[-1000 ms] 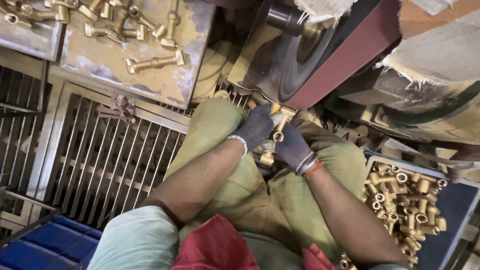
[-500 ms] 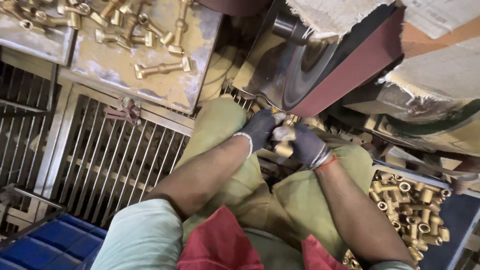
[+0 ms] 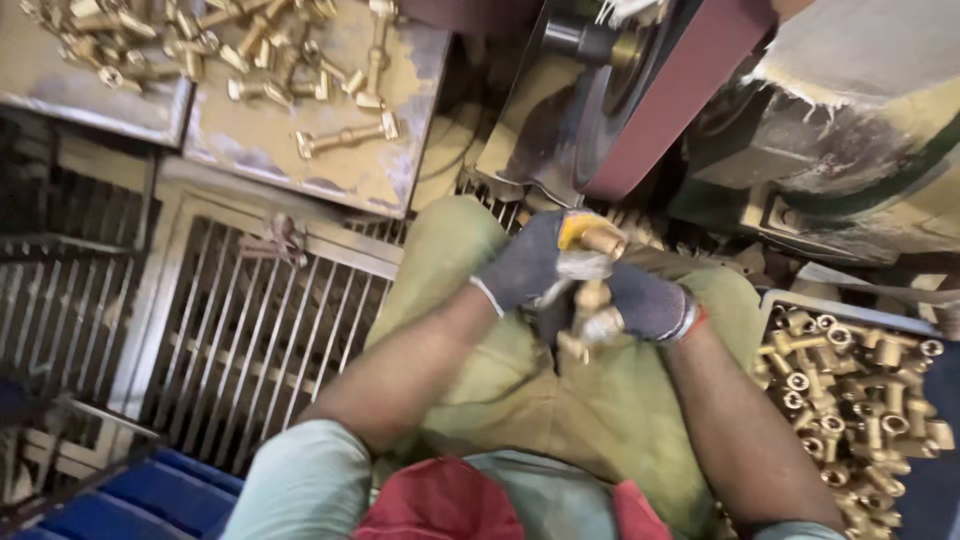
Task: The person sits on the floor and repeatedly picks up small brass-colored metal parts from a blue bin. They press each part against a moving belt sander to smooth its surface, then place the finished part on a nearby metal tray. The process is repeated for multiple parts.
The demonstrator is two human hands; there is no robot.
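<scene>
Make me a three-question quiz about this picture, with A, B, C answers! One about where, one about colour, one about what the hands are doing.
1. Where is the tray of brass fittings?
A. By the right arm
B. On the grate
C. Behind the belt

2. What colour are the gloves?
A. White
B. Dark grey
C. Green

3. What are the left hand and right hand doing?
A. Resting empty
B. Gripping one brass fitting
C. Waving

Answers: 1 A, the tray sits beside that arm; 2 B, both gloves are dark grey; 3 B, both hands are closed on it.

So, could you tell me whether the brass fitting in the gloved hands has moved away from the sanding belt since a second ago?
Cannot tell: the head camera itself shifted. The brass fitting sits in both gloved hands just below the maroon sanding belt, much as before.
</scene>
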